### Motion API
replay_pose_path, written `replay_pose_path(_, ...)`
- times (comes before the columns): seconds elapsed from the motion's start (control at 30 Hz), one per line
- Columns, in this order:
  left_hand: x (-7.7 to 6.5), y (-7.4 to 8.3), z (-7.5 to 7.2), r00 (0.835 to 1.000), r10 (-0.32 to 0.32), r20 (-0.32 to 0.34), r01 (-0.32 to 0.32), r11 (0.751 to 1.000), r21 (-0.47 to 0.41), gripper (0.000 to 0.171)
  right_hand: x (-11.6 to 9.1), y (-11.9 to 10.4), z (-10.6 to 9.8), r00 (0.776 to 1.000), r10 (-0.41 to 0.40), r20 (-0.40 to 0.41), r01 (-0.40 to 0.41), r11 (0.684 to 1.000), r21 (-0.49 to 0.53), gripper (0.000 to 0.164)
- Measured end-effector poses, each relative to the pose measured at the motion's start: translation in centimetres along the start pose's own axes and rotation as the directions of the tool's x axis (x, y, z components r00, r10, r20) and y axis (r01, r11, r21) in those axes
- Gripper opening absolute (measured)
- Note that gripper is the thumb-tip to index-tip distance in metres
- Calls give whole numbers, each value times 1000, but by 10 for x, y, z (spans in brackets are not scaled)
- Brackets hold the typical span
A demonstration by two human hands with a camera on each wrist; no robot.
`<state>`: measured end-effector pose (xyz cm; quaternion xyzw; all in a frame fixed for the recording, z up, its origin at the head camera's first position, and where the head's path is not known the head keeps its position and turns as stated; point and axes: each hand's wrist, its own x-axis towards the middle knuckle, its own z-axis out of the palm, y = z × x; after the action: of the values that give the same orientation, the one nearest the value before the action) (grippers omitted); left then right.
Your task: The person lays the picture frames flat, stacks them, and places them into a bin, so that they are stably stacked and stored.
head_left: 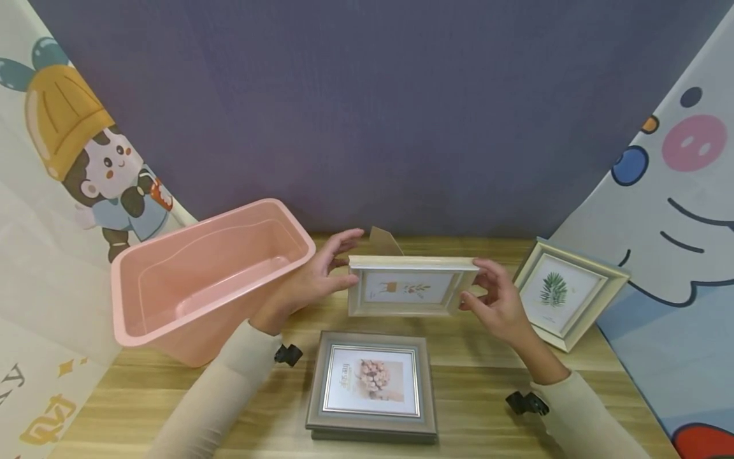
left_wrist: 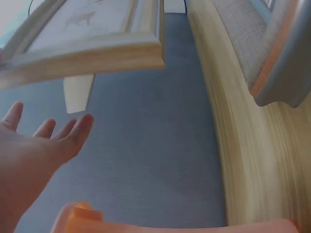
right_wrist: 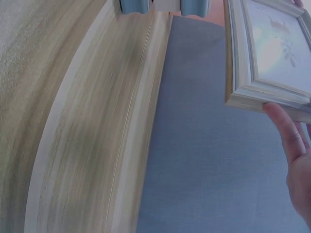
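Observation:
My right hand [head_left: 497,305] pinches the right side of a cream picture frame [head_left: 410,287] with a small plant print, thumb in front and fingers by its upper corner. The frame stands tilted, its print facing me. Behind it, the brown support leg [head_left: 385,241] sticks out, also seen as a pale flap [left_wrist: 77,93] in the left wrist view. At the frame's left side my left hand [head_left: 315,271] has its fingers spread; in the left wrist view they are apart from the frame. The right wrist view shows my right thumb [right_wrist: 282,128] on the frame's edge.
A pink plastic bin [head_left: 209,268] stands at the left, beside my left forearm. In front lies a grey-brown frame [head_left: 373,382] with a flower print, stacked on another. A cream frame with a green leaf print [head_left: 555,290] leans at the right. Dark fabric [head_left: 367,115] closes the back.

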<state>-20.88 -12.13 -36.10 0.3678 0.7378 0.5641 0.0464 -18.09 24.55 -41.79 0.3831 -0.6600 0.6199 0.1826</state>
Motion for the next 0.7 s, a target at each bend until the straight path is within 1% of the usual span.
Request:
replay_pose_path(0.13,1,-6,-2,998,-14,59,19,997,-80,105,0,0,1,1000,-14,11,14,1000,25,78)
replay_pose_path(0.2,1,-8,-3,996,-21,86,31,993,-115,109,0,0,1,1000,-22,17,21,999,41,79)
replay_pose_path(0.27,1,-10,-4,993,-28,117,45,989,-140,110,1,-1,2,999,-26,21,25,999,48,79)
replay_pose_path(0.4,2,-11,-5,988,-36,151,58,988,-144,108,1,-2,2,999,-23,23,22,999,47,79)
replay_pose_path(0.7,1,-10,-4,990,-35,139,52,992,-119,105,0,-1,1,999,-22,25,21,999,33,80)
